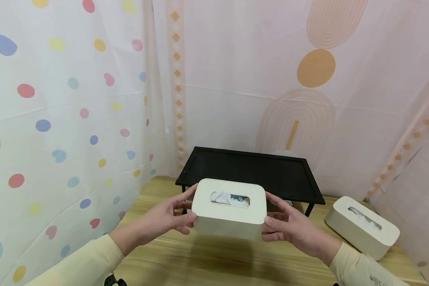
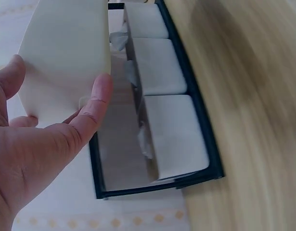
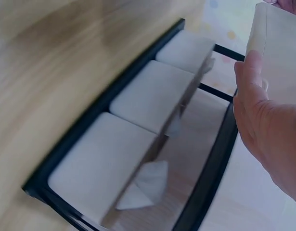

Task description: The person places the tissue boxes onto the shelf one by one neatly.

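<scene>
Between both hands a cream tissue box (image 1: 228, 216) is held up in front of the black rack, its oval slot facing up with white tissue and a blue patterned bit inside. The left hand (image 1: 162, 218) grips its left end, thumb near the front corner and fingers behind. At the opposite end the right hand (image 1: 293, 227) holds it the same way. In the left wrist view the same box (image 2: 66, 53) sits between thumb and fingers; in the right wrist view only part of the box (image 3: 282, 62) shows.
A black rack (image 1: 250, 169) stands on the wooden table (image 1: 171, 254). Under it, three pale tissue boxes (image 2: 179, 134) stand in a row with tissue poking out. Another cream tissue box (image 1: 361, 226) lies at the right. Patterned curtains (image 1: 218, 111) hang behind and left.
</scene>
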The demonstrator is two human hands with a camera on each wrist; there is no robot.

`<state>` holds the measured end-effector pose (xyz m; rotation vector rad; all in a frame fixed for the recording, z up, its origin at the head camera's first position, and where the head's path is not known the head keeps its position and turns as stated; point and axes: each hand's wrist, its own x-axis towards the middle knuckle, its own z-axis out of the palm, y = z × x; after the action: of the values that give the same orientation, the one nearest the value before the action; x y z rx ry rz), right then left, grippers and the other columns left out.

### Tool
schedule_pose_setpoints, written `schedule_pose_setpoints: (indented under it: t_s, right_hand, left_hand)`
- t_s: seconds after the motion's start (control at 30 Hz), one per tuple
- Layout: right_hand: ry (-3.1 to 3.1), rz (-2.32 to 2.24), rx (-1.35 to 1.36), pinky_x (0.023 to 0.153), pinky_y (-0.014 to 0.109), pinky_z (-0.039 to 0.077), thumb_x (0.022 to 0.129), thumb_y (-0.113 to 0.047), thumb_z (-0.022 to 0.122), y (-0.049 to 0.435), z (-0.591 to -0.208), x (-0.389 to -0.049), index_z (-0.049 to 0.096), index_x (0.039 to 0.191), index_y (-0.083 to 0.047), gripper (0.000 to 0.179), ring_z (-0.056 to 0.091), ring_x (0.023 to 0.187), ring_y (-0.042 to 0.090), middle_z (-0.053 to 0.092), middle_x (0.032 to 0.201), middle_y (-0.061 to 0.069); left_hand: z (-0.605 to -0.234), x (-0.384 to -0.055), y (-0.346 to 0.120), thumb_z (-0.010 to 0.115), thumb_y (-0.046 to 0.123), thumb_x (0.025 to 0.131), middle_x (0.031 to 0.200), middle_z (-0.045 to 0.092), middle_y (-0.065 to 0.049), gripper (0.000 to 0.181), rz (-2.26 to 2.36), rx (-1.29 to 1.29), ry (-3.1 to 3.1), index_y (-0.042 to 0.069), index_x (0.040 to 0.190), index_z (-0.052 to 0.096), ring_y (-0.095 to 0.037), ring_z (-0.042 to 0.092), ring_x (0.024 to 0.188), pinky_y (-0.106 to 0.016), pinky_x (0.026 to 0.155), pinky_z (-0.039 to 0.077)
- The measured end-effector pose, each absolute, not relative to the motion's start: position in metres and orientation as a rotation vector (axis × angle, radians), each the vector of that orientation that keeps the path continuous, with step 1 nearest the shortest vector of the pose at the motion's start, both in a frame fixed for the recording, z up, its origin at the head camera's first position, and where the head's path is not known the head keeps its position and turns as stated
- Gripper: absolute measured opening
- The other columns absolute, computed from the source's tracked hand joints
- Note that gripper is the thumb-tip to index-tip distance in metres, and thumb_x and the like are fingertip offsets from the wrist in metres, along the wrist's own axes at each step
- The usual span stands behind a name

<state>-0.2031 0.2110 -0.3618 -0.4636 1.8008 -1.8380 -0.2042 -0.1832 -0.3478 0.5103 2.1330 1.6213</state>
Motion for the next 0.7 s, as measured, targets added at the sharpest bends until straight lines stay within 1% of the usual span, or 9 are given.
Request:
schedule_pose_setpoints:
  t_s: [0.13,0.33,0.43,0.57,0.63,0.7]
  right_hand:
    - [1.819,-1.839,-0.501,0.1,0.04,0.062,0.111,-0.019,0.06,0.212,-0.348,-0.207,0.001,0.174,-0.02,0.086,0.073,0.116,0.025,0.052,0.143,0.02]
    - [1.88,-1.841,-0.537,0.099,0.04,0.062,0.111,-0.019,0.06,0.211,-0.332,-0.217,0.003,0.174,-0.021,0.086,0.074,0.116,0.024,0.051,0.146,0.023]
    - [1.912,-1.828,-0.526,0.099,0.039,0.062,0.111,-0.021,0.06,0.209,-0.328,-0.224,0.004,0.174,-0.024,0.084,0.074,0.117,0.025,0.05,0.148,0.025]
    - [1.93,-1.818,-0.505,0.099,0.04,0.062,0.111,-0.024,0.06,0.207,-0.325,-0.233,0.004,0.174,-0.025,0.084,0.074,0.116,0.026,0.048,0.149,0.028]
    - [1.928,-1.816,-0.49,0.1,0.04,0.062,0.111,-0.025,0.06,0.205,-0.325,-0.237,0.003,0.174,-0.025,0.085,0.074,0.115,0.025,0.05,0.149,0.028]
    - [1.929,-1.81,-0.48,0.099,0.039,0.062,0.111,-0.028,0.06,0.205,-0.325,-0.241,0.003,0.174,-0.025,0.086,0.075,0.115,0.025,0.054,0.147,0.027]
  left_hand:
    - [-0.334,-0.207,-0.183,0.072,0.029,0.104,0.154,0.047,-0.03,0.093,1.617,0.574,2.144,0.031,0.174,0.01,-0.028,0.071,0.11,-0.041,0.094,0.063]
    - [-0.319,-0.22,-0.183,0.072,0.03,0.104,0.15,0.051,-0.028,0.092,1.622,0.586,2.191,0.033,0.173,0.012,-0.026,0.069,0.106,-0.042,0.093,0.063]
    - [-0.316,-0.227,-0.183,0.071,0.03,0.105,0.154,0.05,-0.028,0.09,1.626,0.572,2.22,0.033,0.173,0.013,-0.025,0.07,0.105,-0.042,0.092,0.064]
    - [-0.315,-0.237,-0.183,0.07,0.032,0.105,0.157,0.049,-0.027,0.087,1.628,0.54,2.248,0.035,0.173,0.014,-0.029,0.07,0.108,-0.039,0.091,0.064]
    - [-0.316,-0.241,-0.182,0.069,0.034,0.106,0.156,0.05,-0.025,0.085,1.631,0.512,2.254,0.038,0.172,0.016,-0.031,0.069,0.11,-0.038,0.09,0.063]
    - [-0.317,-0.245,-0.181,0.068,0.036,0.106,0.152,0.053,-0.023,0.084,1.636,0.49,2.253,0.039,0.172,0.016,-0.032,0.067,0.111,-0.038,0.09,0.063]
